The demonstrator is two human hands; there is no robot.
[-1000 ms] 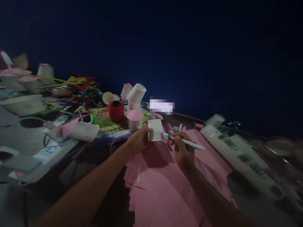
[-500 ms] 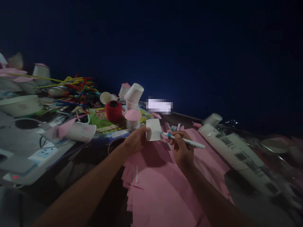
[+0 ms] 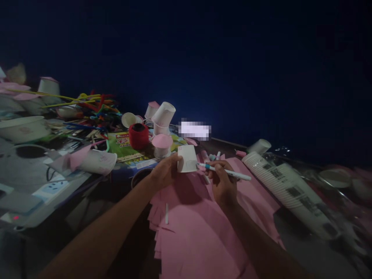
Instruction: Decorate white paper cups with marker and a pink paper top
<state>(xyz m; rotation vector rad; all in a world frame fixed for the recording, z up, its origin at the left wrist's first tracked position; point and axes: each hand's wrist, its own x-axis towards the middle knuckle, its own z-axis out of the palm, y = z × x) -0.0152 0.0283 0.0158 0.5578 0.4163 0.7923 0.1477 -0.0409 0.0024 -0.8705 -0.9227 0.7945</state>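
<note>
A white paper cup [image 3: 186, 158] is held upside down by my left hand [image 3: 167, 170], whose fingers wrap its left side. My right hand [image 3: 224, 184] grips a white marker [image 3: 232, 174] with a blue collar, its tip at the cup's right side near the wide rim. Whether the tip touches the cup I cannot tell; a faint curved outline shows on the cup beside it. Under both hands lies a stack of pink paper [image 3: 200, 236]. A small white strip [image 3: 166, 214] rests on the paper's left part.
Left of my hands stand a pink-topped cup [image 3: 162, 145], a red spool of yarn [image 3: 138, 136] and stacked cups [image 3: 163, 116]. Farther left are colourful pipe cleaners [image 3: 100, 104], a cup on its side [image 3: 100, 162] and a power strip [image 3: 54, 188]. A wrapped cup stack [image 3: 287, 190] lies at right.
The whole view has shifted very slightly left. Both hands keep their holds on the cup and marker, and the marker tip stays by the cup's right side.
</note>
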